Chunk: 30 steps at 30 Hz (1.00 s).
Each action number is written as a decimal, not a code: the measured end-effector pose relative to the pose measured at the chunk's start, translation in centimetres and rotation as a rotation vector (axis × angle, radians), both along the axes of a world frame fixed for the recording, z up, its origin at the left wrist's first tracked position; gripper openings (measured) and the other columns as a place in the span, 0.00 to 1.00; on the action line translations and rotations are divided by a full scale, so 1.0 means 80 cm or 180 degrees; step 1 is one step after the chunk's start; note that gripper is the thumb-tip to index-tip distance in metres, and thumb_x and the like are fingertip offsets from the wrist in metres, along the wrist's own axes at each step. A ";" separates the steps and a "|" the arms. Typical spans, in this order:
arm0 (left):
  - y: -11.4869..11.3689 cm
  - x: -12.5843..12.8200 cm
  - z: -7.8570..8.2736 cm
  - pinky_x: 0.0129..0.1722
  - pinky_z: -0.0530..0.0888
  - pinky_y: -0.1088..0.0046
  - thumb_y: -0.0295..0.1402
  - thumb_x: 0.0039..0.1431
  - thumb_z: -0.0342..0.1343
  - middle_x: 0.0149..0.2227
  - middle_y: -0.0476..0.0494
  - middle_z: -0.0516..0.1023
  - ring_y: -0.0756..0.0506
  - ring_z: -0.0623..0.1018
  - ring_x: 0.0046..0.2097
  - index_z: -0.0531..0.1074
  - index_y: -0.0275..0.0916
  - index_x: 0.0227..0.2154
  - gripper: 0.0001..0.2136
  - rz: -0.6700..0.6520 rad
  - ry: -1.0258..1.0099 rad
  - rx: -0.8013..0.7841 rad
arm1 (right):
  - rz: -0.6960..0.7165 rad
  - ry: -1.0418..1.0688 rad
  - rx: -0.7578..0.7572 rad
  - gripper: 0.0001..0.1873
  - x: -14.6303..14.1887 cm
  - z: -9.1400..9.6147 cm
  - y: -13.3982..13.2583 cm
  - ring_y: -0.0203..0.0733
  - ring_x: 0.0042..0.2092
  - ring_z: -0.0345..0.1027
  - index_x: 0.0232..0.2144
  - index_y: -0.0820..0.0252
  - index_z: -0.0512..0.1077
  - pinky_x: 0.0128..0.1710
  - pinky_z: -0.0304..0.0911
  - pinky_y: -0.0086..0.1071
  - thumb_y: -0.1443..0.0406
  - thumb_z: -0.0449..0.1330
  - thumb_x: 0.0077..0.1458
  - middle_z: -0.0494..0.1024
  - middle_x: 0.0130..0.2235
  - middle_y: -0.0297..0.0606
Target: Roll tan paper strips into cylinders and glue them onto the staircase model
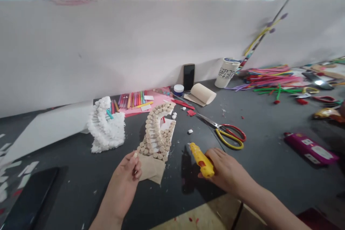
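Between the thumb and fingers of my left hand (125, 176) is a small pale beige piece (135, 155), pinched near its top. My right hand (226, 169) is wrapped round a yellow glue gun (202, 161), its nozzle pointing away toward the upper left. Just beyond my left hand lies a curved staircase-like model (153, 133) covered in small round beige pieces, with pale steps. Sheets of brown paper (152, 168) lie at its near end, beside my left fingers. A similar model in fluffy white (106, 129) stands to the left.
Scissors with red and yellow handles (230, 136) lie beyond my right hand. A brown paper roll (203, 93), a phone (189, 76) and a white cup (227, 73) stand along the white partition (134, 46). Coloured pens (132, 100) lie left; a purple case (309, 147) lies right.
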<state>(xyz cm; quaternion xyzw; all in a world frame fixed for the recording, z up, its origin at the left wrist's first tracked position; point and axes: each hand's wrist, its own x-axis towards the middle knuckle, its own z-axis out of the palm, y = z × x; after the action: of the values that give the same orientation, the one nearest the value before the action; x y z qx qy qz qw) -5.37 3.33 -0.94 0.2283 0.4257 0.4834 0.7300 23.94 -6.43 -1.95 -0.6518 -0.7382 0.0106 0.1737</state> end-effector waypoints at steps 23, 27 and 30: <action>0.003 0.123 0.075 0.31 0.60 0.77 0.44 0.36 0.73 0.26 0.51 0.70 0.53 0.66 0.30 0.76 0.37 0.29 0.20 -0.2082 0.0330 0.0581 | 0.1921 0.2558 -0.1150 0.08 0.052 0.148 0.078 0.34 0.38 0.70 0.42 0.58 0.77 0.38 0.65 0.27 0.66 0.61 0.59 0.77 0.38 0.36; 0.003 0.125 0.074 0.30 0.59 0.77 0.44 0.35 0.74 0.26 0.50 0.70 0.53 0.66 0.29 0.76 0.36 0.28 0.21 -0.2547 0.0203 0.0349 | 0.2420 0.2400 -0.1652 0.12 0.051 0.148 0.103 0.33 0.37 0.68 0.46 0.59 0.77 0.38 0.64 0.27 0.67 0.61 0.59 0.76 0.39 0.37; 0.003 0.128 0.071 0.31 0.60 0.76 0.46 0.35 0.73 0.27 0.49 0.71 0.52 0.66 0.30 0.76 0.34 0.26 0.21 -0.2807 0.0262 0.0304 | 0.2685 0.2340 -0.1869 0.13 0.048 0.145 0.115 0.33 0.38 0.68 0.46 0.61 0.77 0.39 0.63 0.26 0.67 0.62 0.59 0.76 0.38 0.37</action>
<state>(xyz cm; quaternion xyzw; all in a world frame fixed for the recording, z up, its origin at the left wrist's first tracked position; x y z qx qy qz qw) 4.85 3.57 4.74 0.4406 0.2935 0.1355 0.8375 27.75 2.76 9.62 -0.2790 -0.7901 0.5036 0.2107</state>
